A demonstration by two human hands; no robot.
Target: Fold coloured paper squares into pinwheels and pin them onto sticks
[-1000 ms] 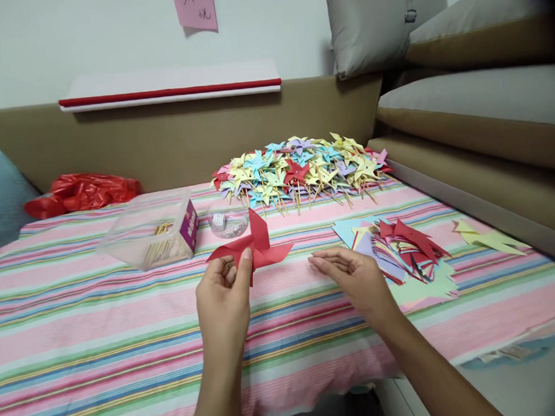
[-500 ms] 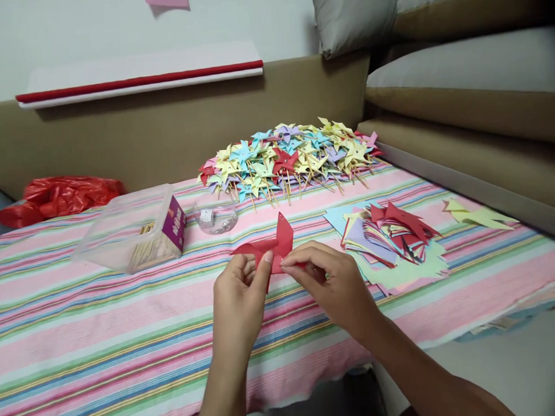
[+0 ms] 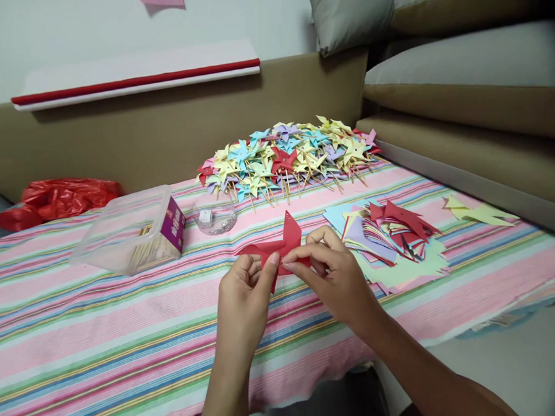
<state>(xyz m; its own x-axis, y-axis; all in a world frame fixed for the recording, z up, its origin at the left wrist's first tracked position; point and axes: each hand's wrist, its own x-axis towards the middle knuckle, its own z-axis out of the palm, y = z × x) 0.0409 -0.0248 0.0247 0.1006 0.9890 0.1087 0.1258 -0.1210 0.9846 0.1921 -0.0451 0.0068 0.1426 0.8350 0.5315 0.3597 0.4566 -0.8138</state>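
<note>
Both hands meet on a red paper pinwheel piece (image 3: pixel 286 241) held just above the striped cloth (image 3: pixel 80 342). My left hand (image 3: pixel 245 293) pinches its centre between thumb and fingers. My right hand (image 3: pixel 334 279) pinches the same piece from the right, fingertips touching the left thumb. One red point sticks up above the fingers.
A heap of finished pinwheels on sticks (image 3: pixel 286 158) lies at the back. Cut coloured paper pieces (image 3: pixel 391 239) are stacked right of my hands, with a yellow scrap (image 3: pixel 480 213) farther right. A clear tub of sticks (image 3: pixel 132 231), a small clear container (image 3: pixel 215 218) and a red bag (image 3: pixel 56 198) sit left.
My right hand moved left from the cloth and took hold of the red piece beside my left thumb. The view dropped a little.
</note>
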